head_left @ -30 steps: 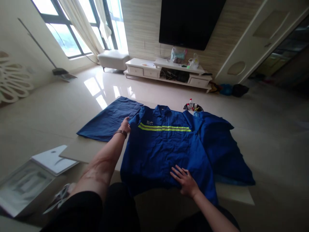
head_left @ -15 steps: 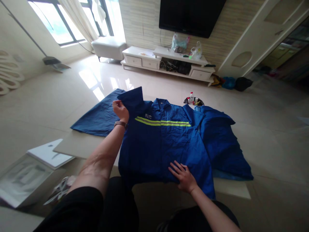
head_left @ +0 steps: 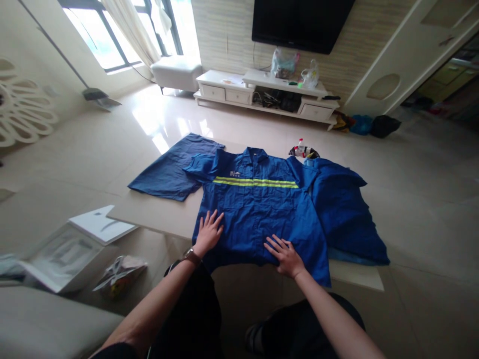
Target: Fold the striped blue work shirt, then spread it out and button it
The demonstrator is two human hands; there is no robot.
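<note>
A blue work shirt [head_left: 258,209] with a yellow reflective stripe lies flat on a low table [head_left: 160,217], collar away from me. My left hand [head_left: 208,232] rests open on the shirt's lower left hem, fingers spread. My right hand [head_left: 285,257] lies flat and open on the lower middle of the shirt. The shirt's left sleeve [head_left: 200,166] is folded in over the shoulder. A darker blue garment [head_left: 170,169] is spread out at the left, and a pile of blue cloth [head_left: 344,209] sits at the right.
A small bottle and a dark bag [head_left: 303,150] sit beyond the shirt. A white box and lid [head_left: 75,244] and a plastic bag [head_left: 118,271] lie on the floor at the left. A white TV stand [head_left: 265,97] is against the far wall.
My left hand let go of the left sleeve, which now lies folded in, and came back to the near hem. My right hand stayed put.
</note>
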